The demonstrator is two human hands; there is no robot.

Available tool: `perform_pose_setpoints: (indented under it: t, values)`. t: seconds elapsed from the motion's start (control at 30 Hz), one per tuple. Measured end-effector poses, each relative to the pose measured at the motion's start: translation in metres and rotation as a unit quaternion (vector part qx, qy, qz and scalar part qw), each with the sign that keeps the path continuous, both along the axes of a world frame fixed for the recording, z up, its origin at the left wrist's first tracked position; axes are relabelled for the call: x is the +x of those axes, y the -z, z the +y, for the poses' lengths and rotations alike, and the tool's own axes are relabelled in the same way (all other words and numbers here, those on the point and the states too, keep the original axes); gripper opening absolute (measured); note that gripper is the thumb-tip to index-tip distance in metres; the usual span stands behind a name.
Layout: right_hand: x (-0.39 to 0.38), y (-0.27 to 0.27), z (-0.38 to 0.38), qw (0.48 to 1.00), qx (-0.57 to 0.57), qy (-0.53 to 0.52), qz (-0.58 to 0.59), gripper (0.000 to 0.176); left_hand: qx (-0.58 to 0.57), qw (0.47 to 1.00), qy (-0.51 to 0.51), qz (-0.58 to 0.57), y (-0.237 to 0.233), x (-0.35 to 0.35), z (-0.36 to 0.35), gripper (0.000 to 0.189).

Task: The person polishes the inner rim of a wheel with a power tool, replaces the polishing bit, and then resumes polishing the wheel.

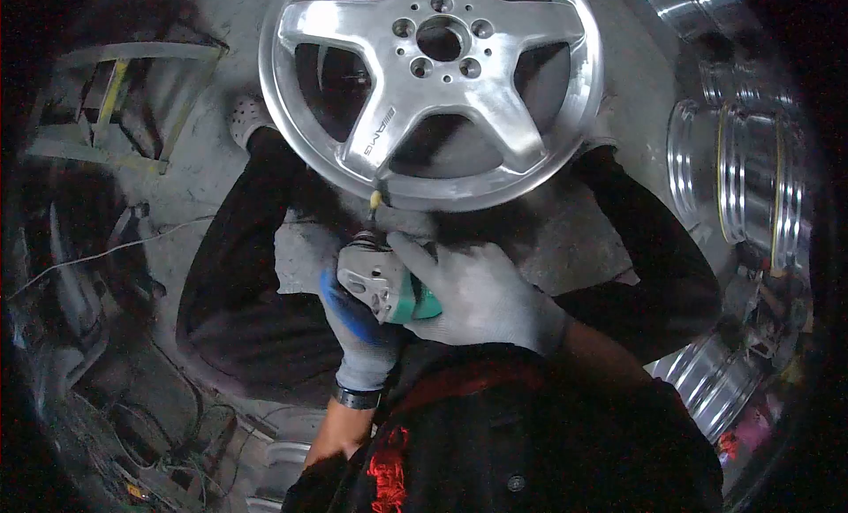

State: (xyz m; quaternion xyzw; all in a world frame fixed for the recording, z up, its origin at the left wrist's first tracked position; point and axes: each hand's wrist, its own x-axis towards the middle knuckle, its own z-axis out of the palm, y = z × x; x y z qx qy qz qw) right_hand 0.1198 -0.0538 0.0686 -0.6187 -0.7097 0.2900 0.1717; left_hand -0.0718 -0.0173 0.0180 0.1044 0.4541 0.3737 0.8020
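Note:
A shiny alloy wheel [495,98] with broad spokes and "AMG" lettering lies in front of me between my legs. I hold a grinder [375,279] with a grey metal head and a teal body in both gloved hands. Its thin shaft carries a small yellow bit [376,199], which overlaps the near rim close to the lettered spoke. My left hand [358,332], in a grey glove with a blue patch, wraps the head from the left. From the right, my right hand [490,297] closes over the teal body, its index finger lying along the head.
Under the grinder is a pale block [305,252]. Several polished wheel rims [751,177] line the right side, with another rim [707,380] lower down. To the left stand a metal frame [110,102] and a thin cable [115,248]. Tangled wires [150,451] lie at the lower left.

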Motion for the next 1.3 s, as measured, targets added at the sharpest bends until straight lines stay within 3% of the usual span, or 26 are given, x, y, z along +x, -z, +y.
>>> perform_pose_setpoints:
  t: [0.07,0.23,0.3,0.4,0.53,0.6,0.63,0.7,0.93,1.0,1.03,1.1,1.23,1.3]
  values:
    - [0.005,-0.008,-0.004,0.997,-0.081,0.009,0.016,0.092,0.003,1.000,0.009,0.021,0.003,0.004,-0.005,0.048]
    - [0.005,-0.004,0.001,0.997,-0.071,-0.007,0.019,0.090,-0.041,0.998,-0.018,0.042,-0.011,0.009,-0.002,0.048]
    - [0.002,0.000,0.005,0.998,-0.052,-0.012,0.023,0.090,0.025,0.990,-0.030,0.136,-0.011,0.008,-0.004,0.048]
    - [0.003,0.004,0.005,0.997,-0.075,-0.020,0.007,0.091,-0.019,0.999,-0.023,0.037,-0.019,0.011,0.005,0.044]
    - [0.010,0.008,-0.004,0.999,-0.030,0.002,0.034,0.090,-0.034,0.999,-0.016,0.013,-0.006,0.011,-0.002,0.043]
    - [0.011,0.008,-0.002,0.999,-0.023,0.002,0.047,0.090,0.081,0.981,0.039,0.174,0.007,0.010,-0.008,0.041]
    - [0.011,0.005,0.000,0.999,-0.025,0.002,0.043,0.091,0.082,0.980,0.035,0.176,0.004,0.010,-0.006,0.041]
    - [0.009,0.004,0.002,0.999,-0.027,0.002,0.042,0.092,-0.001,0.998,-0.005,0.062,-0.007,0.010,0.000,0.040]
    - [0.007,0.006,0.001,0.998,-0.035,0.001,0.059,0.090,-0.003,0.996,-0.013,0.088,-0.008,0.009,-0.002,0.047]
    - [0.008,0.003,0.006,0.998,-0.036,0.000,0.060,0.089,0.002,0.999,-0.024,0.035,-0.010,0.007,0.001,0.046]
    - [0.006,0.004,0.010,0.998,-0.038,-0.006,0.059,0.089,0.002,0.999,-0.023,0.036,-0.007,0.006,0.002,0.046]
    - [0.003,0.004,0.019,0.997,-0.037,-0.011,0.060,0.089,0.104,0.983,-0.009,0.154,-0.002,0.004,0.004,0.044]
    - [0.002,0.009,0.034,0.997,0.001,-0.016,0.072,0.088,0.112,0.980,0.031,0.160,-0.019,0.008,0.027,0.047]
    - [0.001,0.012,0.037,0.996,-0.004,-0.018,0.092,0.087,0.074,0.988,-0.048,0.127,-0.015,0.009,0.027,0.047]
